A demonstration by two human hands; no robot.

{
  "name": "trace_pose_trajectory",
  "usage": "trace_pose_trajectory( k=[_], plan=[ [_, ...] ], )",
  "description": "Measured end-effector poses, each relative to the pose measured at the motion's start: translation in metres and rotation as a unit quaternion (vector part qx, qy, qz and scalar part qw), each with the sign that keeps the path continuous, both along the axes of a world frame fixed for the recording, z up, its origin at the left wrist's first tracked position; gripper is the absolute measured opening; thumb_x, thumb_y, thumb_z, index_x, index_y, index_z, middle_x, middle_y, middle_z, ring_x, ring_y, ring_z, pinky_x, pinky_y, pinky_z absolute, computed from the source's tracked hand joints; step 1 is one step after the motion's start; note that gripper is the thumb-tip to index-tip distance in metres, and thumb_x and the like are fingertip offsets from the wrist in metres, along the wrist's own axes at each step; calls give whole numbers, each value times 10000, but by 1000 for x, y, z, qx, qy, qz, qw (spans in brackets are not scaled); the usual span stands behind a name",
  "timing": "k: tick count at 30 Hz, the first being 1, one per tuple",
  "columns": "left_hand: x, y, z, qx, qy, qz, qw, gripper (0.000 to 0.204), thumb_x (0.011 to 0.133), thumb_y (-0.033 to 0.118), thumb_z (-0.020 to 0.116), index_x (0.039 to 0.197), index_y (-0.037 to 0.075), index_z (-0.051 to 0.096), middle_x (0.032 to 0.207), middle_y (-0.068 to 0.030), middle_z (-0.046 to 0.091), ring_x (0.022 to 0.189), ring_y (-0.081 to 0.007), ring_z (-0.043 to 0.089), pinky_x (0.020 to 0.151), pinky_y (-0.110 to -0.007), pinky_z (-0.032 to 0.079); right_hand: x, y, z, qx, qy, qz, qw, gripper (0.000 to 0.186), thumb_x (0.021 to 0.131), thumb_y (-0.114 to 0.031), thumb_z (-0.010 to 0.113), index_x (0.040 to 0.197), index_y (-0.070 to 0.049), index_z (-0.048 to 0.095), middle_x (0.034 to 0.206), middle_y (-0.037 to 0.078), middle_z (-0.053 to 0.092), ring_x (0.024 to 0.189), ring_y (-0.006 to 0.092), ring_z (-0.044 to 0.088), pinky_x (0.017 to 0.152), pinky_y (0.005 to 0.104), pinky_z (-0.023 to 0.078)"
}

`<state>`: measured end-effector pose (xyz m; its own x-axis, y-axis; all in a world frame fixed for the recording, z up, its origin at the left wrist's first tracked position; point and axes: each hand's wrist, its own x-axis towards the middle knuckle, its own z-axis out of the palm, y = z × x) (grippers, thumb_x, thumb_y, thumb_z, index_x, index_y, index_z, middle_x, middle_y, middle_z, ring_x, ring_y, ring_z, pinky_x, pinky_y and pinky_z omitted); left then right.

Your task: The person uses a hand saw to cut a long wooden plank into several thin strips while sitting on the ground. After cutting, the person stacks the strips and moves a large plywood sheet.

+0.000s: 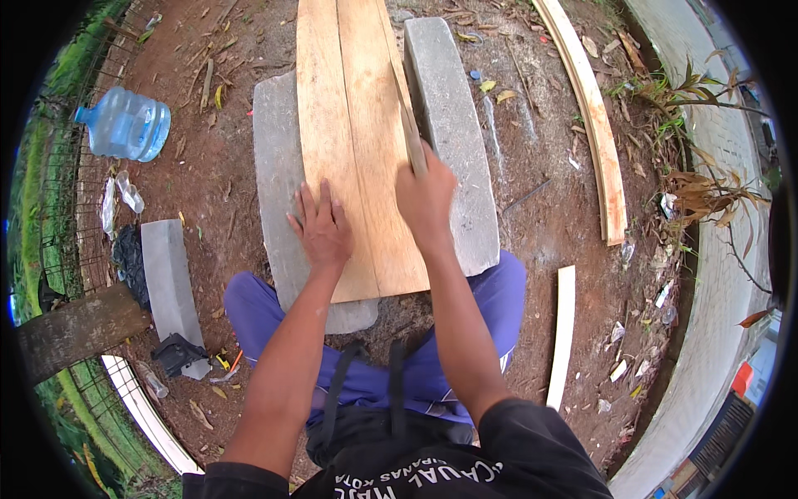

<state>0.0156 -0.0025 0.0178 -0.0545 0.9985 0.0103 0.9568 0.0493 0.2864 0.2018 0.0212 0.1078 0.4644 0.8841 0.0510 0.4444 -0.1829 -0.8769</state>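
While the left hand (322, 229) lies flat with fingers spread on the wooden plank (357, 141), the right hand (426, 195) is clenched around a thin stick (407, 121). Both plank and stick run lengthwise toward 12 o'clock, across 2 grey stone slabs (453, 125).

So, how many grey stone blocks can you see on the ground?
3: one under the planks' left side, one under their right side, one lying apart at the left. Others may be hidden.
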Motion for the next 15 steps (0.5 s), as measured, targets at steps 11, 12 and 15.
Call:
trace_pose_trajectory(
  k=[11,12,15],
  plan=[
    [-5,0,-9,-2,1,1,1000,517,1091,339,400,1584,189,441,1672,-204,283,1559,-381,238,1245,-634,72,-4,-185,77,-49,90,-16,995,543,844,-21,652,1374,68,574,916,268,713,788,382,744,684,410,584],
    [-6,-1,-8,-4,-2,0,1000,517,1091,337,400,1584,186,441,1672,-206,283,1559,-383,238,1244,-635,73,-6,-185,82,-43,99,-25,994,553,840,-18,654,1379,71,571,918,266,715,792,370,749,684,397,586],
    [-12,-5,-2,-1,-1,8,1000,518,1091,332,402,1584,177,439,1670,-212,284,1557,-392,238,1243,-636,78,-6,-69,39,-47,52,-3,998,412,832,-26,643,1232,72,627,875,280,693,776,439,708,663,474,568]
  ],
)
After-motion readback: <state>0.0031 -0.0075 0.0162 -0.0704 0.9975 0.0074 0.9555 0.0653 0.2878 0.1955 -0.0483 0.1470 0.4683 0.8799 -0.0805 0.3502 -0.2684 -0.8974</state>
